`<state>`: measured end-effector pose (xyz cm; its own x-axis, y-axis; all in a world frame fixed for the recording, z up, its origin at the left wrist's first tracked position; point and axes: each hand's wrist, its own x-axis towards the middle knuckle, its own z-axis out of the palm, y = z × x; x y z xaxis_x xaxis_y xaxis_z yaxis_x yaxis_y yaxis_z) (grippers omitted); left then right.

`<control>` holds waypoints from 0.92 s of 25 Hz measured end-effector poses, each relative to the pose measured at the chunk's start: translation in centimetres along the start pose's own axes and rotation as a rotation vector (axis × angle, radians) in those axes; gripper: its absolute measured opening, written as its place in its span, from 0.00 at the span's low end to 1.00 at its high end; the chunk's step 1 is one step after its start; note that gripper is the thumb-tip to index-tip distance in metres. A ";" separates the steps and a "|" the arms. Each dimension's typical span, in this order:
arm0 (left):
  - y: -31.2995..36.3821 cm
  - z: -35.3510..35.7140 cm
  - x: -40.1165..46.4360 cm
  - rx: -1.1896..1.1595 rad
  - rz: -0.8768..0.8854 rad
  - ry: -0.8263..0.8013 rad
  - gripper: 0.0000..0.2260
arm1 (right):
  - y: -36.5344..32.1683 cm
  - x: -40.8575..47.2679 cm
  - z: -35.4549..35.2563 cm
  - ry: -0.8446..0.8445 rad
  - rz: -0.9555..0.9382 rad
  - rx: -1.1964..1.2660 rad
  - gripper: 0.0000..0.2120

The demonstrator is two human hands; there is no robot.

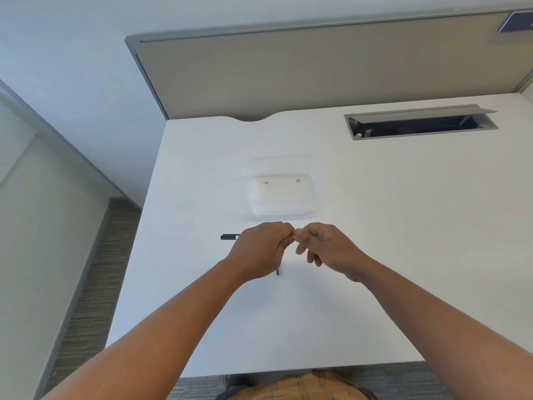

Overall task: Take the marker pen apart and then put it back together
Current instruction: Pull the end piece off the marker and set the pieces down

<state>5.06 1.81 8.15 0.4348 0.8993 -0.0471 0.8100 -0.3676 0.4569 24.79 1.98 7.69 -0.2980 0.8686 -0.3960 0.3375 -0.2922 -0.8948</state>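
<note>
My left hand (261, 249) is closed around a thin dark marker pen part (277, 272); only its lower end pokes out below the palm. My right hand (326, 249) hovers just to the right, thumb and forefinger pinched at the left hand's fingertips, and motion blur hides whatever sits between them. Another black marker pen piece (230, 237) lies flat on the white desk (202, 313), just left of my left hand, which hides its right end.
A clear plastic tray (282, 194) sits on the desk just beyond my hands. An open grey cable slot (418, 122) is at the back right, below a beige partition panel (317, 73). The desk's left edge drops to carpet.
</note>
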 end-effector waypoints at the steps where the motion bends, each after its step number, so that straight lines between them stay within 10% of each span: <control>1: 0.0 0.0 0.1 0.003 0.003 0.000 0.09 | 0.0 0.0 0.0 0.001 -0.006 -0.036 0.14; 23: 0.0 0.0 1.3 -0.071 -0.003 -0.104 0.11 | 2.2 0.6 -0.3 0.151 -0.263 -0.368 0.10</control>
<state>5.63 2.96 8.10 0.4736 0.8698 -0.1386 0.7833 -0.3440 0.5178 25.58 1.97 5.58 -0.2918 0.9505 -0.1069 0.5697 0.0830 -0.8176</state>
